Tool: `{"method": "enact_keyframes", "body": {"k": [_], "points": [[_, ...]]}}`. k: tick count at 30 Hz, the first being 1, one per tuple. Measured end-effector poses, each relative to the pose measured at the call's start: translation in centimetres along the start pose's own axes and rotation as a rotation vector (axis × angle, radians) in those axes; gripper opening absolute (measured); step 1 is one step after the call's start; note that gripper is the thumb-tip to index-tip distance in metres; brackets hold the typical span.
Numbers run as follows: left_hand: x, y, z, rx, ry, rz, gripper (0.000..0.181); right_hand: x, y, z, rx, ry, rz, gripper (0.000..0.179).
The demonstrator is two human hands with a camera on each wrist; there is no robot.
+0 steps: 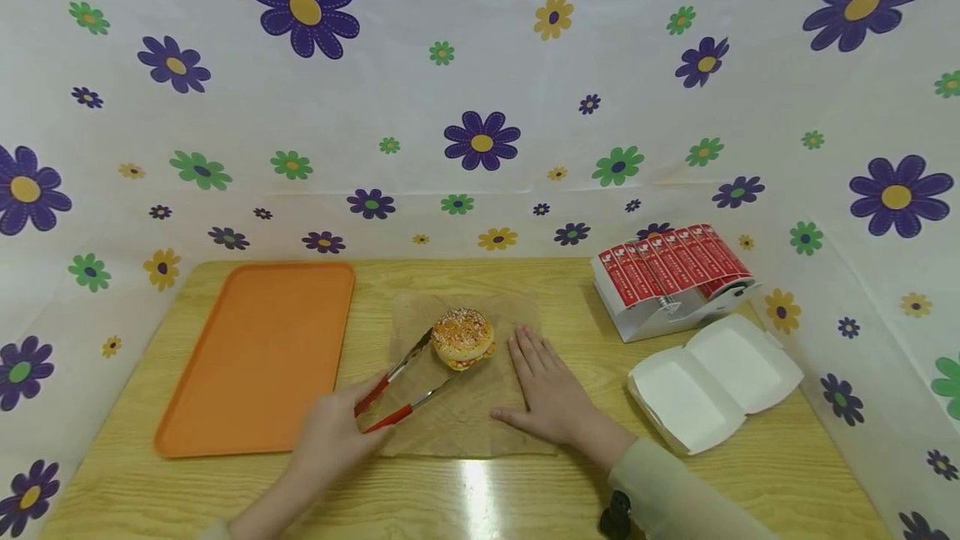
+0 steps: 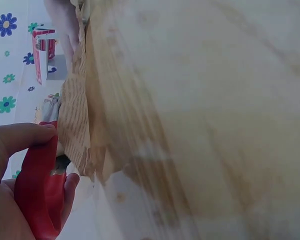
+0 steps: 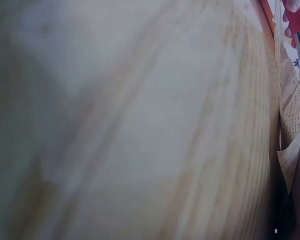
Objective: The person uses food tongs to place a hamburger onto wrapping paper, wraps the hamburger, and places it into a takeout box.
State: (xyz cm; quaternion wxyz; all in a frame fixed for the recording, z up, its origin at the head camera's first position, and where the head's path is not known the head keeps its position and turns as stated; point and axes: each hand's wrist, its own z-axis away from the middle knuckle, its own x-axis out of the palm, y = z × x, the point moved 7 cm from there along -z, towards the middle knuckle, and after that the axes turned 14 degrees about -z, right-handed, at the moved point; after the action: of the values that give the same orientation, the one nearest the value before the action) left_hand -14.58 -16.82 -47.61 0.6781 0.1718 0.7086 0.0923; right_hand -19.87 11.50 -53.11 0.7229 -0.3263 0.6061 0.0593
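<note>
In the head view my left hand (image 1: 333, 432) grips a pair of tongs (image 1: 397, 415) by its red handles. The arms of the tongs spread around a sesame-topped burger (image 1: 462, 337), one at its left side and one at its lower front. Under the burger lies a sheet of brown wrapping paper (image 1: 450, 423). My right hand (image 1: 551, 390) lies flat on the paper's right part, fingers straight and pointing away. The left wrist view shows my thumb and fingers (image 2: 35, 134) around the red handles (image 2: 42, 185), beside the printed paper's raised edge (image 2: 75, 125).
An orange tray (image 1: 258, 357) lies at the left of the wooden table. On the right stands an opened white takeout box (image 1: 712, 382), with a holder of red-and-white packets (image 1: 675, 265) behind it. A flower-printed cloth (image 1: 480, 65) walls the back and sides.
</note>
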Motion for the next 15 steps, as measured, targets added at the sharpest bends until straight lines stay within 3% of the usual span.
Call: {"method": "enact_keyframes", "body": {"k": [15], "points": [[1.1, 0.1, 1.1, 0.011, -0.052, 0.029, 0.072, 0.1, 0.0, 0.0, -0.002, -0.003, 0.005, 0.111]]}}
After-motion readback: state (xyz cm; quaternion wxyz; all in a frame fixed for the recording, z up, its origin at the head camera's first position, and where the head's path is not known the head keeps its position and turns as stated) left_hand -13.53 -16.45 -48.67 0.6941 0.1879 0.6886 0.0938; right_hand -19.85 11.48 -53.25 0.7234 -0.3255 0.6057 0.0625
